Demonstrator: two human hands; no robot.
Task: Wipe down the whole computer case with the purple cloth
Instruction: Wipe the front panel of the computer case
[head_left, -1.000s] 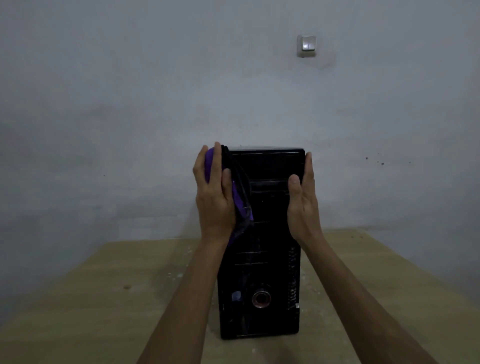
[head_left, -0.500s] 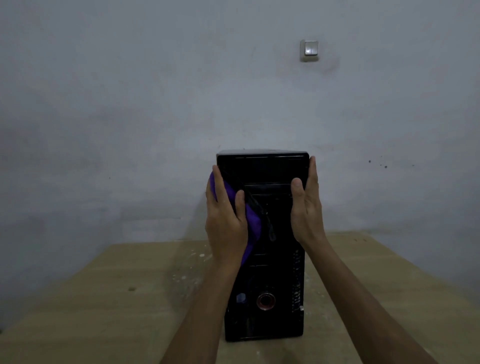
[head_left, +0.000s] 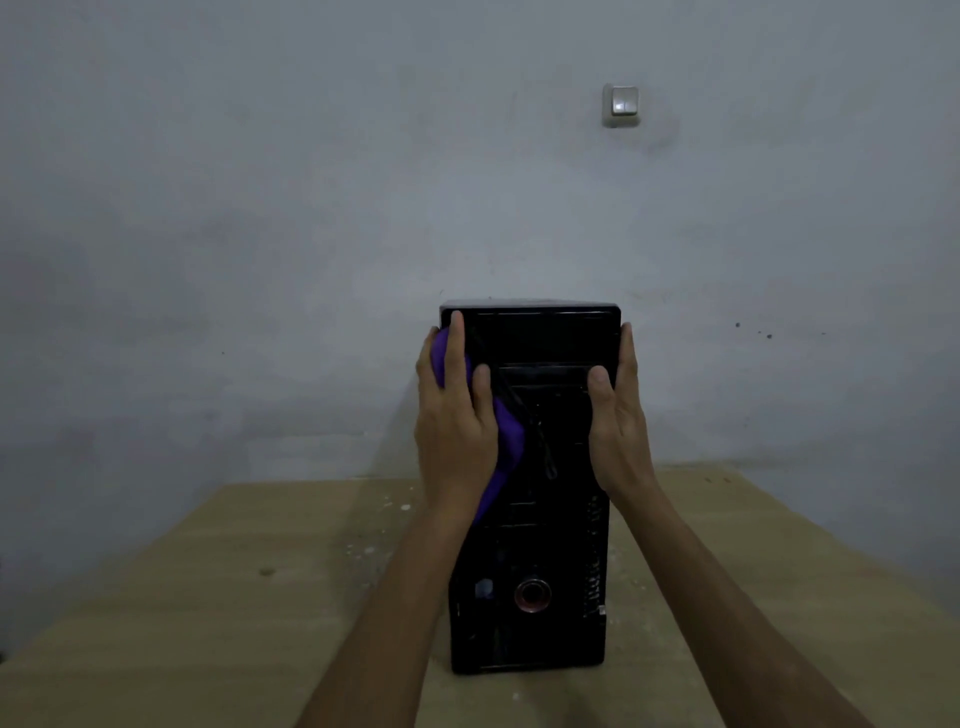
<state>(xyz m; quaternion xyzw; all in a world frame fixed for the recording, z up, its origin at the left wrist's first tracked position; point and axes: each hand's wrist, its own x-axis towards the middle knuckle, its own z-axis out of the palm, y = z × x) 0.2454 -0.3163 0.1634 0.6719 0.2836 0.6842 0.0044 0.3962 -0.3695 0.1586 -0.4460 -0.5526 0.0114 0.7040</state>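
A black computer case (head_left: 548, 551) stands upright on the wooden table (head_left: 208, 597), its front panel facing me. My left hand (head_left: 452, 421) presses the purple cloth (head_left: 508, 434) against the case's upper left side. Its fingers lie straight along the side and its thumb is on the front. The cloth bulges out between thumb and fingers and hangs down below the palm. A dark strip dangles beside it. My right hand (head_left: 615, 415) lies flat on the upper right side of the case, thumb on the front panel.
A grey wall rises just behind the table and the case, with a light switch (head_left: 621, 105) high on it. White specks are scattered on the table to the left of the case. The table's edges show at the far left and right.
My left hand slid the cloth down the case's left side from the top corner, then came a little way back up. My right hand has stayed on the right side.
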